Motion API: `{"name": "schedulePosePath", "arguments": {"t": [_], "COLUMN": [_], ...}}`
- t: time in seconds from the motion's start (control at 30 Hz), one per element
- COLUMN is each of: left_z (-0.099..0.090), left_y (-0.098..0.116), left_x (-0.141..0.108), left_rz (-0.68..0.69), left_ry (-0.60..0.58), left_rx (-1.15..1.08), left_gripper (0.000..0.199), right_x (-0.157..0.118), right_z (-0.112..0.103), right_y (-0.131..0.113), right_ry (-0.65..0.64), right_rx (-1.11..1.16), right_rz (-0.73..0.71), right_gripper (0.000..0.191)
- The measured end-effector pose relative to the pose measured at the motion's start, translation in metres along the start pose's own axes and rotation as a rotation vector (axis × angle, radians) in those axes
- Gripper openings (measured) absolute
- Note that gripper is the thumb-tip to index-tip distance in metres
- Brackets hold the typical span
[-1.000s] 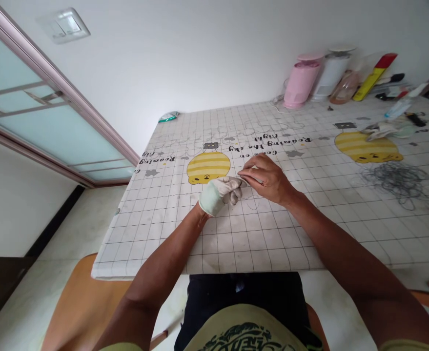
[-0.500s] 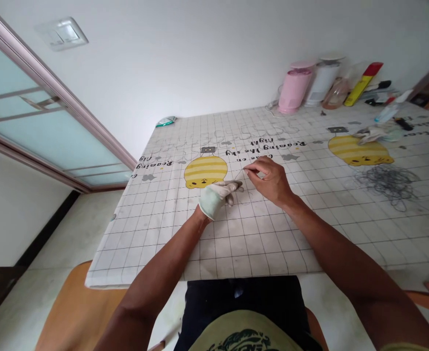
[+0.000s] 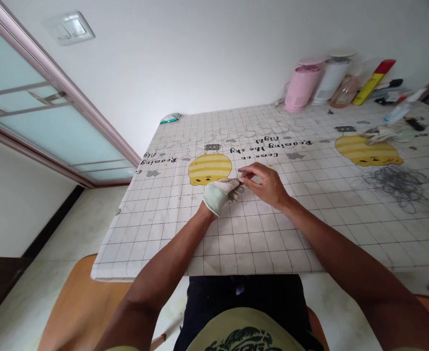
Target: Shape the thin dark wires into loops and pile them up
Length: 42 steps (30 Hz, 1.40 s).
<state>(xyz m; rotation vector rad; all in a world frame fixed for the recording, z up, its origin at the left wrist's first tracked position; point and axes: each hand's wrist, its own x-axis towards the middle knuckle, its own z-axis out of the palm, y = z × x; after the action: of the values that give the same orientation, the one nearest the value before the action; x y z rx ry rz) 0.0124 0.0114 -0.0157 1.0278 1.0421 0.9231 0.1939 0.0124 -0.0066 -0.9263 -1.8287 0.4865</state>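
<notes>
My left hand (image 3: 222, 193), in a pale knitted glove with greyish fingertips, rests low over the table with its fingers pinched together. My bare right hand (image 3: 267, 185) meets it from the right, thumb against the gloved fingertips and index finger curled just above. A thin grey wire runs between the two hands; most of it is hidden by the fingers. Beyond them, faint bent wire pieces (image 3: 261, 131) lie in a row on the checked tablecloth (image 3: 232, 243). Off to the right sits a loose tangle of wire (image 3: 397, 185).
Another glove (image 3: 390, 132) lies beyond the tangle. Along the wall stand a pink cylinder (image 3: 302, 87), a white cylinder (image 3: 331, 80), a bottle (image 3: 344, 92), a yellow-red can (image 3: 373, 83) and a spray bottle (image 3: 404, 105). A small green-white packet (image 3: 171, 118) is at the far left corner.
My right hand has come down and left until its fingertips meet the gloved ones; before, a gap spanned by thin wire separated them. The view has shifted slightly.
</notes>
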Motion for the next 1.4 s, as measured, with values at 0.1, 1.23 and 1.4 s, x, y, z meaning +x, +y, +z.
{"name": "schedulePosePath", "arguments": {"t": [0.1, 1.23, 1.4], "left_z": [0.002, 0.015, 0.009], "left_y": [0.0, 0.013, 0.008], "left_x": [0.001, -0.024, -0.015], "left_rz": [-0.039, 0.084, 0.099], "left_ry": [-0.003, -0.025, 0.023], "left_rx": [0.07, 0.182, 0.109], "left_gripper": [0.019, 0.045, 0.031], "right_x": [0.001, 0.002, 0.0], "right_z": [0.007, 0.007, 0.009], "right_y": [0.001, 0.022, 0.015], "right_ry": [0.018, 0.134, 0.033], "right_rx": [0.048, 0.482, 0.524], "right_rz": [-0.047, 0.336, 0.313], "right_gripper": [0.011, 0.03, 0.023]}}
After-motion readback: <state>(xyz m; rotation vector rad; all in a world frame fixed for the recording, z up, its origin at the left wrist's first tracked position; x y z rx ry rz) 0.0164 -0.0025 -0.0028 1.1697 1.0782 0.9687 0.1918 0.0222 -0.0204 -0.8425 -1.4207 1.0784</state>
